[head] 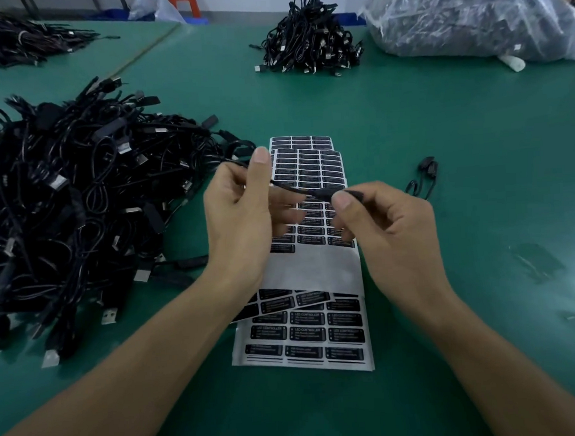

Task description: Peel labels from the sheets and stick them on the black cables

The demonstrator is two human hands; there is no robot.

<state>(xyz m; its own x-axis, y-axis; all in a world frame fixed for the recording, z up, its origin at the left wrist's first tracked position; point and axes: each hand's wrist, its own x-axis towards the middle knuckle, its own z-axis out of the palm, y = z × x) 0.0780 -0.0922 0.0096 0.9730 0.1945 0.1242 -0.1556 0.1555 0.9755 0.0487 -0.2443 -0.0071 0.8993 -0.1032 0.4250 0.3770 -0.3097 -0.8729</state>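
A thin black cable (306, 191) stretches between my two hands above the label sheets. My left hand (242, 217) pinches its left part between thumb and fingers. My right hand (379, 219) pinches the thicker controller end of it. Under the hands lie several overlapping white sheets (315, 269) of black labels (307, 333), with a bare strip of backing in the middle. A big heap of black cables (75, 202) lies to the left of the sheets.
A single black cable (424, 177) lies to the right of the sheets on the green table (441, 126). A smaller cable pile (310, 40) sits at the back, a clear plastic bag of cables (469, 18) at the back right, and another pile (13, 35) at the far left.
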